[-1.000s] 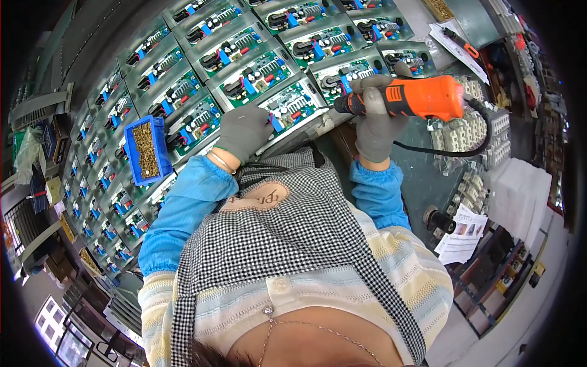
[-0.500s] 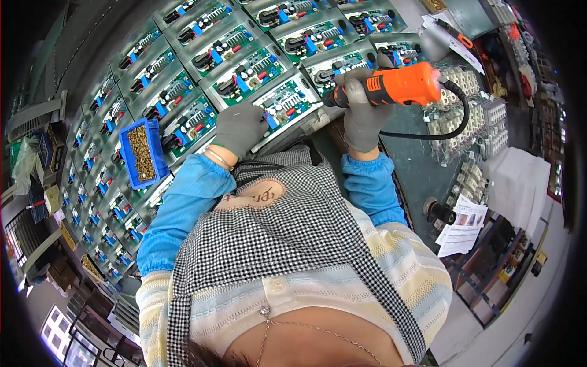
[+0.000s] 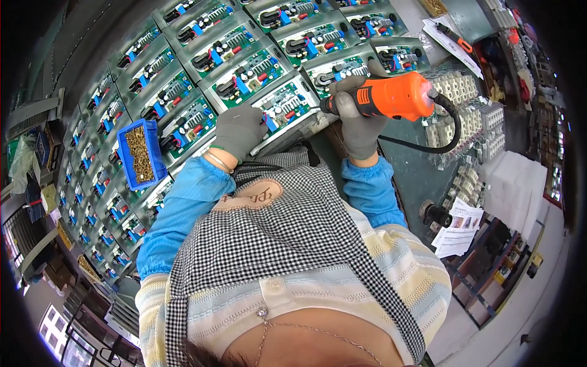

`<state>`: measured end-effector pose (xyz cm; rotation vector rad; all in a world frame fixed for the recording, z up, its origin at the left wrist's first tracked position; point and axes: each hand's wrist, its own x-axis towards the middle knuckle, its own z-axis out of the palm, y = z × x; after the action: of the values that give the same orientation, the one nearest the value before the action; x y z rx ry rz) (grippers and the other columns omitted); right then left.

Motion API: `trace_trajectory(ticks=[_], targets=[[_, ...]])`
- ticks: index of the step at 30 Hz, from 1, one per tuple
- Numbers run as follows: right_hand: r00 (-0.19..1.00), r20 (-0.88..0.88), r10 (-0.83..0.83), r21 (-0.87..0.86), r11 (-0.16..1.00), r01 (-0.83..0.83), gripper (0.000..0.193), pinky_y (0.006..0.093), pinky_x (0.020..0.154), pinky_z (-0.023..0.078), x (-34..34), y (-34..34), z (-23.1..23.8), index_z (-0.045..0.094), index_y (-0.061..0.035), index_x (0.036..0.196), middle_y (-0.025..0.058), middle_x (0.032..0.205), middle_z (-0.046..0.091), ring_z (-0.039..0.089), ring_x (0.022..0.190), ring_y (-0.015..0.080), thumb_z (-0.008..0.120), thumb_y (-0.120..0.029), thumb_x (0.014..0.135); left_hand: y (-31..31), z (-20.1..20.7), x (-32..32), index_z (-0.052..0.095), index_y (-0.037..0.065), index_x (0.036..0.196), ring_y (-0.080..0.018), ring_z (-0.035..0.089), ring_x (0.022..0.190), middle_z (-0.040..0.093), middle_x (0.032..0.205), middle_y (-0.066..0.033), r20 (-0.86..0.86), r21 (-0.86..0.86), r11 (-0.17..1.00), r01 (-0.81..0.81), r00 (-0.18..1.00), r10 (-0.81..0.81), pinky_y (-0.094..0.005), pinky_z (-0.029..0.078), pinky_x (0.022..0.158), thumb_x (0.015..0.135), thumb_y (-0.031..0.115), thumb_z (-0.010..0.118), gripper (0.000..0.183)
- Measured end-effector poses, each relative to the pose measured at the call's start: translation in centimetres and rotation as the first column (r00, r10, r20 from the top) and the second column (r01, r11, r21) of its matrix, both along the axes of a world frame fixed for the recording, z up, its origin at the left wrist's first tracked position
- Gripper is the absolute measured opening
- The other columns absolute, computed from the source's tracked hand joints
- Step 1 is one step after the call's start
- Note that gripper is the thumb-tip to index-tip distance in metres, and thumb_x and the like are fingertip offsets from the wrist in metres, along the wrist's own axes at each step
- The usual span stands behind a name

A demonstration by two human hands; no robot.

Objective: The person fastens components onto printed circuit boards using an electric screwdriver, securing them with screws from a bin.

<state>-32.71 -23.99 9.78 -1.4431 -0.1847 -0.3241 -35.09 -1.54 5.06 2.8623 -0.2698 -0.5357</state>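
My right hand [image 3: 361, 125], in a grey glove, grips an orange and black electric screwdriver [image 3: 397, 96] with a black cord. The tool lies almost level, its nose pointing left at the right end of the nearest metal tray [image 3: 315, 117]; its bit is hard to make out. That tray holds a green circuit board [image 3: 286, 105] with blue and red parts. My left hand [image 3: 240, 130], also gloved in grey, rests at the board's left end with fingers curled closed. Whatever is between those fingertips is hidden. Left of it stands a blue bin [image 3: 157, 165] of small brass-coloured screws.
Rows of similar trays with boards [image 3: 211, 55] cover the bench ahead and to the left. At right are white connector blocks [image 3: 452, 88], printed papers [image 3: 460, 229], a black cylindrical part [image 3: 437, 214] and white foam sheets [image 3: 513, 183]. An orange-handled tool [image 3: 455, 38] lies far right.
The screwdriver's rear end has shifted slightly left and down with my right hand, and its thin bit no longer shows clearly against the tray. My left hand has stayed at the board.
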Motion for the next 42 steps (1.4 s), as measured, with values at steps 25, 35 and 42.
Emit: trace_trajectory(ticks=[25, 35, 42], targets=[[0.941, 0.042, 0.336, 0.200, 0.920, -0.337, 0.075, 0.0435, 0.079, 0.052, 3.7, 0.8, 5.6, 0.037, -0.0017, 0.139, 0.0088, 0.090, 0.065, 0.063, 0.079, 0.0214, 0.074, -0.018, 0.076, 1.7, 0.5, 0.3, 0.056, 0.003, 0.120, -0.0155, 0.060, 0.081, 0.066, 0.103, -0.0093, -0.668, -0.744, -0.036, -0.667, 0.743, 0.047, -0.0293, 0.048, 0.065, 0.094, 0.027, 0.053, 0.035], [0.967, 0.134, 0.217, 0.489, 0.834, -0.255, 0.063, 0.0506, 0.085, 0.052, 5.2, 3.1, 5.2, 0.041, -0.0033, 0.137, 0.0093, 0.095, 0.066, 0.064, 0.082, 0.0229, 0.067, -0.030, 0.086, 0.7, 1.1, -0.9, 0.045, -0.003, 0.131, -0.0116, 0.058, 0.080, 0.066, 0.103, -0.0108, -0.607, -0.791, -0.124, -0.600, 0.795, 0.024, -0.0239, 0.047, 0.067, 0.097, 0.013, 0.043, 0.038], [0.957, 0.089, 0.275, 0.516, 0.809, -0.280, 0.067, 0.0472, 0.082, 0.056, 5.5, 4.5, 4.5, 0.031, -0.0013, 0.140, 0.0102, 0.092, 0.066, 0.066, 0.082, 0.0239, 0.066, -0.019, 0.085, 1.3, 1.7, -0.7, 0.046, -0.002, 0.133, -0.0096, 0.056, 0.081, 0.066, 0.102, -0.0085, -0.604, -0.797, -0.019, -0.603, 0.797, 0.030, -0.0233, 0.047, 0.066, 0.098, 0.012, 0.043, 0.039]])
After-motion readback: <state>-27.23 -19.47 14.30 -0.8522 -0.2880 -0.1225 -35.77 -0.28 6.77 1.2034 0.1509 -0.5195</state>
